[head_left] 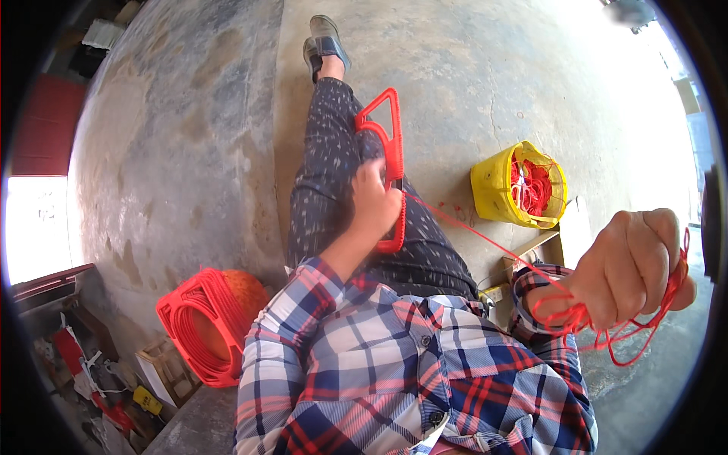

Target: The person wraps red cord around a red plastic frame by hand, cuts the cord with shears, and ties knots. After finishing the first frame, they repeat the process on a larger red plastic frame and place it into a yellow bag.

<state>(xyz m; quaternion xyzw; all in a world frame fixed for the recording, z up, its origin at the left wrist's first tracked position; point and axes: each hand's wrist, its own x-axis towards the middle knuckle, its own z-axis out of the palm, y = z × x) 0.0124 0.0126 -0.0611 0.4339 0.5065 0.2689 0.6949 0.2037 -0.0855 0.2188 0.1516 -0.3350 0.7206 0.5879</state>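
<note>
A red plastic frame point(393, 155) with a triangular end lies over my thighs. My left hand point(373, 203), slightly blurred, is closed around its middle. From the frame a thin red cord point(485, 247) runs taut to the right. My right hand point(633, 269) is raised at the far right, fingers curled into a fist around the cord, with loose loops hanging below it. How the cord joins the frame is hidden behind my left hand.
A yellow bucket point(491, 193) holding tangled red cord point(532, 186) stands on the concrete floor right of my legs. To my left sits a stack of red plastic frames point(203, 326) beside an orange rounded thing point(247, 294). Assorted clutter point(98, 371) lies at the lower left.
</note>
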